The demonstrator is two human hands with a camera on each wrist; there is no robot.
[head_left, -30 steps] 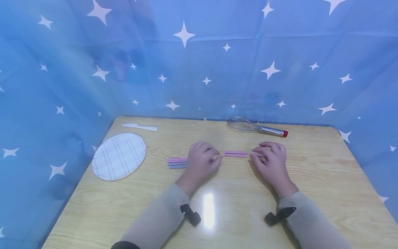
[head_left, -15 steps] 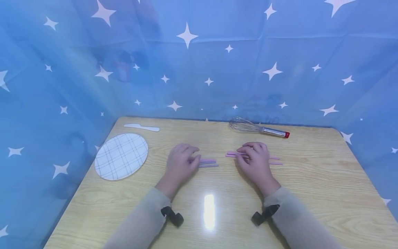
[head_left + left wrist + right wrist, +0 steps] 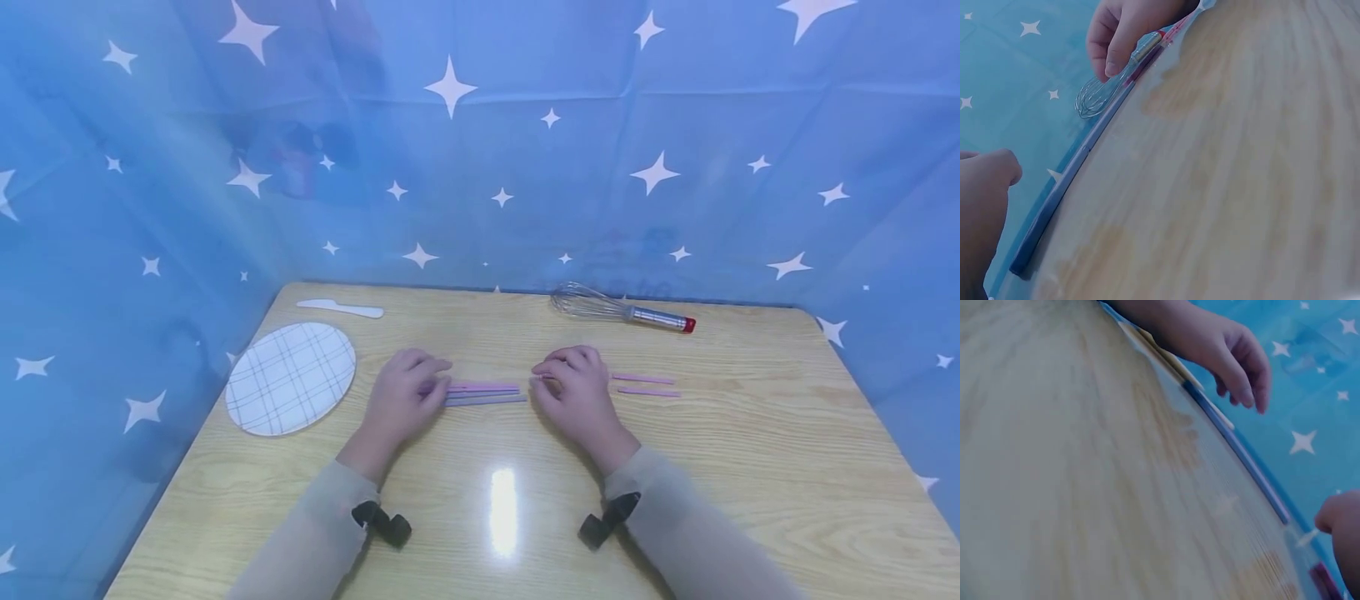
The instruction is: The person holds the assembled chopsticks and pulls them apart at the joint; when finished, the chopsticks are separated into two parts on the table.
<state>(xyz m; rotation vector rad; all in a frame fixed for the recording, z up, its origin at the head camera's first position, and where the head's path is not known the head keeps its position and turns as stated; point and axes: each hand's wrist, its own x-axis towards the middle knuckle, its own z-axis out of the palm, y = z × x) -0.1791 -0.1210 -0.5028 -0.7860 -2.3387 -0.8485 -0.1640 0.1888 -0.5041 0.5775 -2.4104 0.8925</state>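
Several pink and blue-grey chopsticks (image 3: 486, 398) lie side by side on the table, partly under my left hand (image 3: 401, 393). That hand hovers over their left part with loosely bent fingers, its thumb apart from the fingertips in the right wrist view. Just right of them are two pink chopsticks (image 3: 647, 392), spread slightly at their right ends. My right hand (image 3: 573, 390) is above their left ends and hides them. Its fingers also hang loosely bent, with nothing visible between them in the left wrist view. In that view a blue chopstick (image 3: 1060, 194) stretches along the table.
A whisk (image 3: 622, 310) with a red-tipped handle lies at the back. On the left are a round plate with a checked pattern (image 3: 292, 379) and a white knife (image 3: 340, 308). A blue curtain with white stars (image 3: 495, 167) stands behind the wooden table (image 3: 750, 467).
Both hands have moved left along the table. More of the left group of chopsticks shows now, and the right ends of the two pink chopsticks are uncovered. The chopsticks appear to stay in place.
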